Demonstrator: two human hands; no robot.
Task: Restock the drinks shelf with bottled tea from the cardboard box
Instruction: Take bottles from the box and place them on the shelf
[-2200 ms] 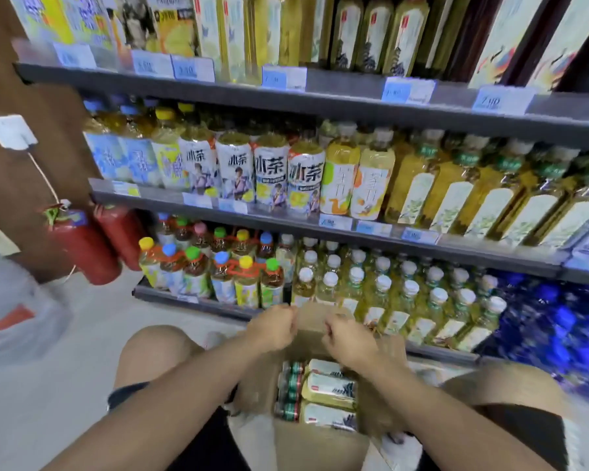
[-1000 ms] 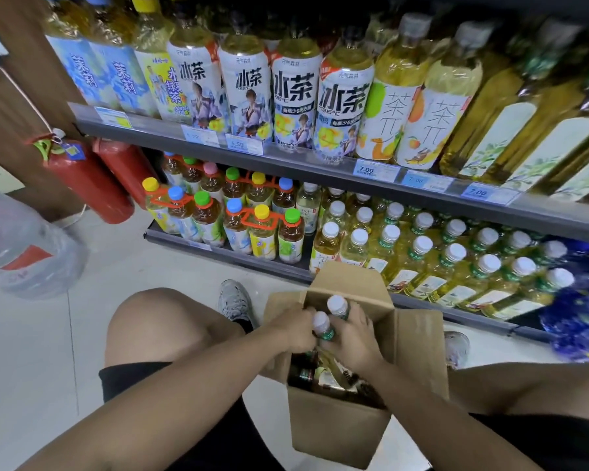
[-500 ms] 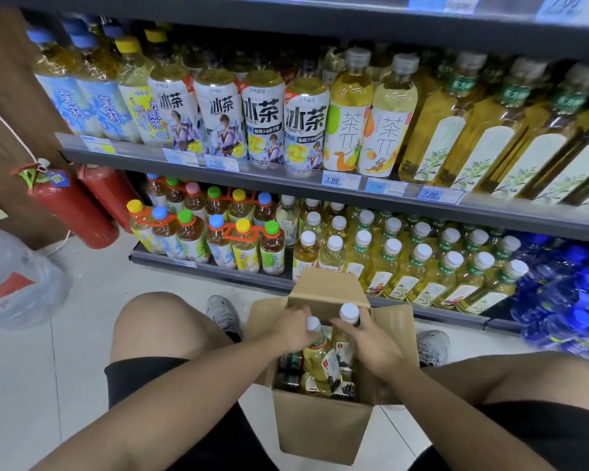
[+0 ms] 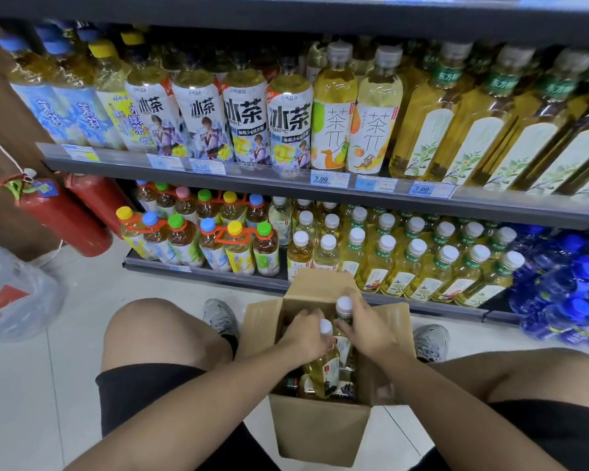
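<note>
An open cardboard box [image 4: 317,430] stands on the floor between my knees, holding several tea bottles. My left hand [image 4: 305,336] grips the neck of a white-capped yellow tea bottle [image 4: 324,367], partly raised out of the box. My right hand [image 4: 366,326] grips a second white-capped tea bottle [image 4: 344,305] by its neck, a little higher and farther back. Just beyond the box, the bottom shelf [image 4: 204,268] carries rows of matching white-capped tea bottles [image 4: 412,263].
Packs of colour-capped bottles [image 4: 218,239] fill the bottom shelf's left, blue water bottles [image 4: 565,287] its right. The shelf above [image 4: 286,183] holds large tea bottles. Two red fire extinguishers [image 4: 65,215] lean at left beside a clear plastic bag [image 4: 14,294]. My shoes [image 4: 220,316] flank the box.
Both hands opened the box flaps, reached in and each took a bottle by the neck. The two bottles have risen slightly out of the box.
</note>
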